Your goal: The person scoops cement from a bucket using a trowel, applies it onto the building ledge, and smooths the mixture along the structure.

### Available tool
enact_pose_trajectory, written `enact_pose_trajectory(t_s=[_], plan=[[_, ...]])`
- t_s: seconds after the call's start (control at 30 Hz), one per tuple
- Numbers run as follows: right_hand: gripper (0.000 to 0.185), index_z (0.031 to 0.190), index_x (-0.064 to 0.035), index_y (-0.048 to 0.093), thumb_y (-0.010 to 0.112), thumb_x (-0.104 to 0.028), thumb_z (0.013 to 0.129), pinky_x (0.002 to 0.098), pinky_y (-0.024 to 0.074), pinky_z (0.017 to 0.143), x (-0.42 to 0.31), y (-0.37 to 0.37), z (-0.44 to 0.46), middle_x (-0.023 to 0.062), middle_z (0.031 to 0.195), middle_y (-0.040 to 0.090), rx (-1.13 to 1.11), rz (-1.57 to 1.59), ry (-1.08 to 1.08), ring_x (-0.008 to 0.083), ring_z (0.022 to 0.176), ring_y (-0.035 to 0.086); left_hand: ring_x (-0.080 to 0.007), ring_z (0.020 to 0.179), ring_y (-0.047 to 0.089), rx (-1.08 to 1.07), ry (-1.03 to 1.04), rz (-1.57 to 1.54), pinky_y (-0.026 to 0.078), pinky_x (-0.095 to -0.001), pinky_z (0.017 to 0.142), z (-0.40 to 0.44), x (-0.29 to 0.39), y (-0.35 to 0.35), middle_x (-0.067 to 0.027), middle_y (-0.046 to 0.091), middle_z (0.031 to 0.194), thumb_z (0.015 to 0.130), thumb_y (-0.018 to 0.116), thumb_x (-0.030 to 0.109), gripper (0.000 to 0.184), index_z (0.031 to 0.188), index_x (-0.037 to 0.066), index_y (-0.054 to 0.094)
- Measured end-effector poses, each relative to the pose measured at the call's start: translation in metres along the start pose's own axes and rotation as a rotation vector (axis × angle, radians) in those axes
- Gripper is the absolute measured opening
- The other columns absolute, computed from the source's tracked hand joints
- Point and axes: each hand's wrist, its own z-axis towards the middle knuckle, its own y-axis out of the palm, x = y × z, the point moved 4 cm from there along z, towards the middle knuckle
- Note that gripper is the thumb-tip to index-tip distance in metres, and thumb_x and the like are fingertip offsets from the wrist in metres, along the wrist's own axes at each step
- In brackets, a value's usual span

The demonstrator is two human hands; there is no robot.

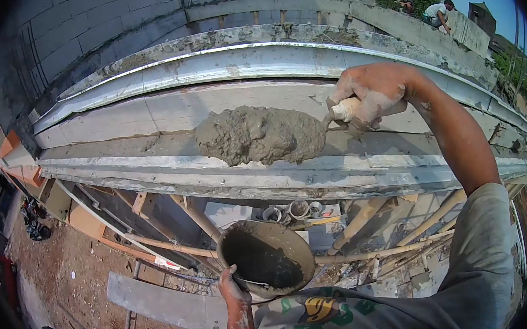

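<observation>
My right hand (373,95), smeared with mortar, is wrapped round the pale handle of a trowel (345,110). A thick heap of wet grey mortar (261,135) lies just left of it, along the channel of the ledge; it hides the trowel's blade, if the blade is there. Lower down, my left hand (232,287) grips the near left rim of a bucket (295,243) tilted against my body. Dark grey wet mix lies inside the bucket.
Metal-edged ledge rails (213,162) run across in front of me. Below are bamboo poles (369,224), a plank (163,302) and several small buckets (299,209). A grey block wall (102,34) rises behind at left. Another person (438,16) crouches on the far wall.
</observation>
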Motion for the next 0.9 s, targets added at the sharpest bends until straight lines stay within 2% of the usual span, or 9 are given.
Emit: enact_pose_trajectory(t_s=[0.07, 0.3, 0.43, 0.47, 0.57, 0.6, 0.7, 0.77, 0.9], plan=[[0.026, 0.079, -0.0002, 0.064, 0.074, -0.017, 0.061, 0.0292, 0.0493, 0.042, 0.004, -0.038, -0.006, 0.0077, 0.065, 0.060, 0.094, 0.012, 0.029, 0.0157, 0.053, 0.061, -0.0121, 0.035, 0.040, 0.073, 0.001, 0.083, 0.029, -0.0259, 0.034, -0.001, -0.001, 0.002, 0.0022, 0.047, 0.052, 0.074, 0.065, 0.013, 0.010, 0.071, 0.012, 0.056], [0.022, 0.075, 0.0012, 0.063, 0.069, -0.011, 0.058, 0.0301, 0.0470, 0.040, 0.025, -0.149, -0.003, 0.0092, 0.058, 0.057, 0.386, -0.096, 0.112, 0.0167, 0.046, 0.058, -0.0131, 0.034, 0.040, 0.136, -0.022, 0.230, 0.030, -0.0275, 0.033, -0.008, 0.000, 0.006, -0.0005, 0.049, 0.051, 0.071, 0.064, 0.010, 0.008, 0.071, 0.008, 0.056], [0.020, 0.077, 0.0018, 0.063, 0.066, -0.010, 0.062, 0.0346, 0.0515, 0.053, 0.050, -0.165, 0.033, 0.0118, 0.065, 0.062, 0.613, -0.367, 0.158, 0.0220, 0.059, 0.064, -0.0170, 0.046, 0.049, 0.176, -0.060, 0.268, 0.039, -0.0291, 0.043, -0.007, 0.003, -0.008, -0.0044, 0.057, 0.063, 0.070, 0.063, 0.009, 0.010, 0.077, 0.003, 0.061], [0.019, 0.078, 0.0020, 0.063, 0.065, -0.010, 0.063, 0.0362, 0.0528, 0.058, 0.054, -0.161, 0.042, 0.0130, 0.067, 0.063, 0.675, -0.451, 0.138, 0.0242, 0.063, 0.065, -0.0189, 0.055, 0.055, 0.175, -0.085, 0.347, 0.044, -0.0297, 0.052, -0.008, 0.005, -0.018, -0.0067, 0.060, 0.071, 0.069, 0.063, 0.009, 0.015, 0.081, 0.000, 0.062], [0.018, 0.082, 0.0002, 0.065, 0.062, -0.008, 0.066, 0.0401, 0.0528, 0.069, 0.050, -0.136, 0.062, 0.0168, 0.076, 0.066, 0.815, -1.002, 0.280, 0.0325, 0.076, 0.066, -0.0207, 0.062, 0.057, 0.186, 0.009, 0.311, 0.047, -0.0306, 0.059, -0.008, 0.008, -0.026, -0.0090, 0.061, 0.076, 0.069, 0.062, 0.008, 0.019, 0.084, -0.003, 0.062], [0.020, 0.085, -0.0085, 0.069, 0.063, -0.009, 0.066, 0.0418, 0.0533, 0.069, 0.054, -0.131, 0.068, 0.0159, 0.085, 0.068, 0.779, -1.090, 0.302, 0.0312, 0.082, 0.067, -0.0201, 0.059, 0.055, 0.206, 0.030, 0.307, 0.045, -0.0306, 0.057, -0.004, 0.007, -0.034, -0.0080, 0.059, 0.073, 0.070, 0.062, 0.010, 0.017, 0.083, -0.002, 0.061], [0.015, 0.084, -0.0092, 0.069, 0.061, -0.009, 0.072, 0.0412, 0.0539, 0.069, 0.048, -0.111, 0.066, 0.0147, 0.084, 0.068, 0.898, -1.152, 0.269, 0.0302, 0.082, 0.067, -0.0145, 0.039, 0.043, 0.240, 0.114, 0.330, 0.030, -0.0283, 0.035, 0.011, 0.003, -0.069, 0.0000, 0.046, 0.054, 0.072, 0.062, 0.014, 0.009, 0.071, 0.007, 0.056], [0.014, 0.085, -0.0089, 0.069, 0.058, -0.009, 0.075, 0.0411, 0.0539, 0.069, 0.047, -0.105, 0.067, 0.0144, 0.084, 0.068, 0.956, -1.131, 0.273, 0.0299, 0.082, 0.068, -0.0135, 0.042, 0.044, 0.247, 0.096, 0.336, 0.031, -0.0280, 0.038, 0.009, 0.013, -0.071, -0.0003, 0.049, 0.058, 0.072, 0.062, 0.015, 0.010, 0.075, 0.006, 0.058], [0.015, 0.082, -0.0036, 0.067, 0.055, -0.003, 0.072, 0.0425, 0.0535, 0.067, 0.040, -0.100, 0.066, 0.0197, 0.078, 0.066, 0.939, -1.185, 0.141, 0.0353, 0.075, 0.066, -0.0196, 0.071, 0.057, 0.200, 0.090, 0.189, 0.046, -0.0316, 0.066, -0.021, 0.028, -0.051, -0.0086, 0.061, 0.081, 0.074, 0.061, 0.010, 0.023, 0.090, -0.005, 0.061]])
